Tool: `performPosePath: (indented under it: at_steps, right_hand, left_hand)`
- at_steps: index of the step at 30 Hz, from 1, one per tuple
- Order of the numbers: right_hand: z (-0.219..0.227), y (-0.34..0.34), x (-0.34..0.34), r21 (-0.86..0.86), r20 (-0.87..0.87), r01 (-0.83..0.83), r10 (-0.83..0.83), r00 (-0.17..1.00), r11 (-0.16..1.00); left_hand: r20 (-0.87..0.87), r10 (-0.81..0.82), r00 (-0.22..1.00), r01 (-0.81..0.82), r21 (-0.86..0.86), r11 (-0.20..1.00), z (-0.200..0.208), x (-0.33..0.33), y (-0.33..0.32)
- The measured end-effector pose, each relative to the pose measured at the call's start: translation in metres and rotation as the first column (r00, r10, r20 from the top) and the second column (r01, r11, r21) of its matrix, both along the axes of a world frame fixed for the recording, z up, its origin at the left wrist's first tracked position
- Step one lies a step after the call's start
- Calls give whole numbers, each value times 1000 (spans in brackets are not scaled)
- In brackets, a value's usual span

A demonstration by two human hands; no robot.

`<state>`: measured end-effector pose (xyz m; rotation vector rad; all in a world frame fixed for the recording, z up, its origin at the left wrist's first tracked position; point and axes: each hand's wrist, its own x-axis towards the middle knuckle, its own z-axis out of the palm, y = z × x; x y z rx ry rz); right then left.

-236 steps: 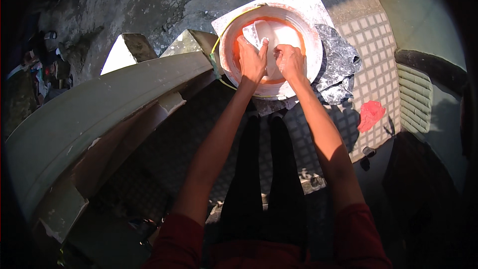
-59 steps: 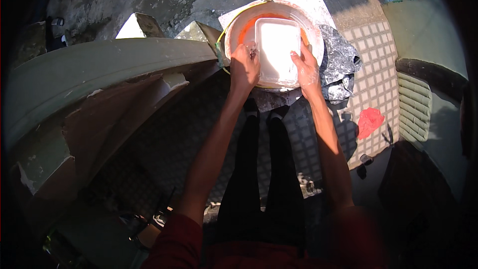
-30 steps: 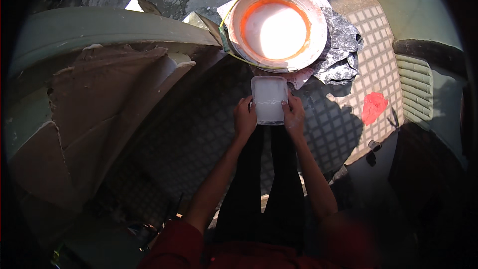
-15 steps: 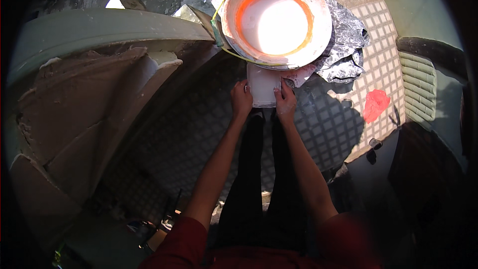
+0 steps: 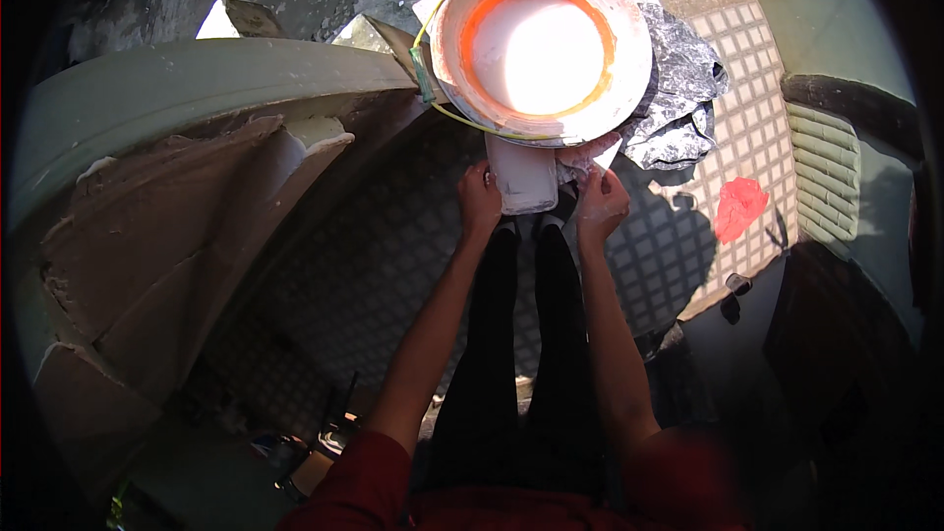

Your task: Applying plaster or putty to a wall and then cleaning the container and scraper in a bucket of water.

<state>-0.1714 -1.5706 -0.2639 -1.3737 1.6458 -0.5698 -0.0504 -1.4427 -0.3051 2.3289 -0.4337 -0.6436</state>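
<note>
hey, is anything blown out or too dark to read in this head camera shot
Head view: sunlight blows out the white liquid in the orange bucket; both the left hand and right hand sit in half-shade around the white container; the corners fall black, and edges bend toward the rim.

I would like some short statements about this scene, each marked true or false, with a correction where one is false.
1. Both hands are at a small white rectangular tub, the left hand on its left side and the right hand to its right. True.
2. The big round bucket is empty. False: it holds white liquid, with an orange band showing inside its wall.
3. A crumpled silver sheet lies to the right of the bucket. True.
4. A red scrap lies inside the bucket. False: it lies on the tiled floor, to the right.
5. The tub is held above the bucket's opening. False: it is below the bucket's near rim, in front of the person's legs.
</note>
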Motion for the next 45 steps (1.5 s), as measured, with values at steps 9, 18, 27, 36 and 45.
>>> performPosePath:
  at_steps: [9, 18, 27, 36, 45]
  right_hand:
    - [95, -3, -45, 9, 88, 186, -186, 979, 983]
    - [131, -81, 43, 11, 557, -166, 132, 820, 986]
    - [50, -115, 128, 406, 434, -356, 165, 886, 841]
    - [40, -127, 128, 627, 436, -194, -134, 890, 755]
    - [14, -125, 137, 782, 290, -149, -142, 946, 606]
  left_hand:
    - [-118, 47, 992, -47, 4, 999, 9, 2, -10]
    - [-108, 45, 993, -53, -77, 996, 9, 1, -8]
    - [-75, 54, 996, -43, 129, 991, 39, 8, 2]
    - [96, 53, 994, -9, -408, 913, 151, 57, -133]
    - [-744, 173, 646, -449, -187, 873, 10, 115, -178]
